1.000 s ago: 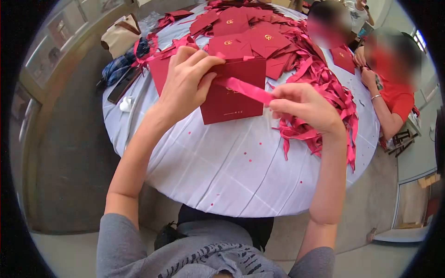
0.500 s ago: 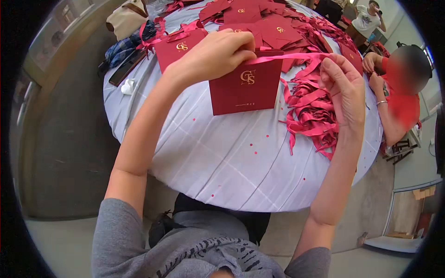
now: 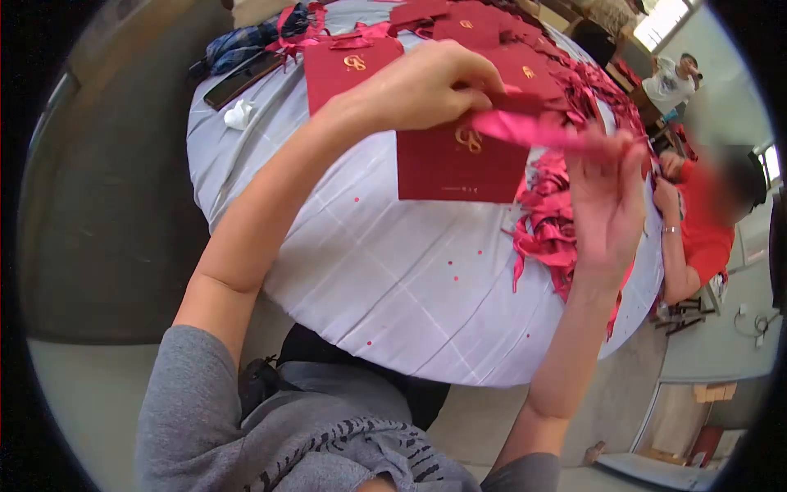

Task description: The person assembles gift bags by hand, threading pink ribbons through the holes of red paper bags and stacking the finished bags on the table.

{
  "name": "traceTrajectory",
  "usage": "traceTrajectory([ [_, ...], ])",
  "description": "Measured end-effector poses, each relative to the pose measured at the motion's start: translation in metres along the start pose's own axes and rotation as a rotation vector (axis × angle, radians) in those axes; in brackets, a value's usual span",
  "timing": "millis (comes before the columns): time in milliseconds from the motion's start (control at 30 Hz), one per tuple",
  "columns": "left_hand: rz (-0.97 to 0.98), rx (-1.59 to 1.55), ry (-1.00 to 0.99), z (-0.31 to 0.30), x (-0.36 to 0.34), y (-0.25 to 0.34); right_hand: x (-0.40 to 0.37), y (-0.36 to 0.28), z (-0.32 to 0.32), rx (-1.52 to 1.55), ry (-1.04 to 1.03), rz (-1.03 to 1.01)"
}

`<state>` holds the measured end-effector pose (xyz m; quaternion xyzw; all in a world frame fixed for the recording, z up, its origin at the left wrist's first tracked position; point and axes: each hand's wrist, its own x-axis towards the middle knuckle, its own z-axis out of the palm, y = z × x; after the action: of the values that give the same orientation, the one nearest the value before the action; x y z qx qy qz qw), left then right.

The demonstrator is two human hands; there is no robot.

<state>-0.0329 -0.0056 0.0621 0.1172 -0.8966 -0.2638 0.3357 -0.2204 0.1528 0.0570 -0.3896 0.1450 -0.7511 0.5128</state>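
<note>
A dark red paper gift bag [image 3: 459, 168] with a gold monogram stands upright on the white-clothed table in front of me. My left hand [image 3: 438, 86] is above its top edge, fingers closed on one end of a pink ribbon [image 3: 533, 131]. To the right, my right hand [image 3: 611, 193] pinches the other end, blurred by motion. The ribbon stretches across the bag's upper front, partly covering the monogram. Whether my left fingers also grip the bag's rim is hidden. A tangled heap of pink ribbons [image 3: 548, 209] lies right of the bag, partly behind my right hand.
Another red bag [image 3: 348, 70] lies on the left, with piled red bags [image 3: 467, 29] further back. A phone [image 3: 242, 80], white crumpled tissue [image 3: 238, 115] and blue plaid umbrella [image 3: 250, 49] lie at the left edge. A person in red [image 3: 709, 238] works at the right.
My view has turned, shifting the scene. The ribbon slopes down to the right now, and my right hand sits lower and blurred. My left hand keeps its hold near the bag's top.
</note>
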Motion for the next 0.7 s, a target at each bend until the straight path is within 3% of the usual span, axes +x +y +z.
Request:
traceTrajectory([
  [33,0.055,0.040,-0.015,-0.003,0.000,0.002,0.002,0.003,0.004,0.027,-0.152,0.065],
  [133,-0.022,-0.062,-0.025,-0.002,-0.003,0.008,-0.006,0.022,0.025,-0.654,0.061,0.047],
  [200,-0.037,-0.166,-0.072,-0.003,-0.003,0.009,-0.009,0.030,0.033,-0.826,0.152,0.103],
  [300,-0.102,-0.327,-0.119,0.002,-0.004,0.010,-0.012,0.035,0.036,-0.901,0.217,0.113],
  [700,-0.157,-0.395,-0.137,0.012,-0.006,0.017,-0.011,0.038,0.030,-0.990,0.298,0.158],
])
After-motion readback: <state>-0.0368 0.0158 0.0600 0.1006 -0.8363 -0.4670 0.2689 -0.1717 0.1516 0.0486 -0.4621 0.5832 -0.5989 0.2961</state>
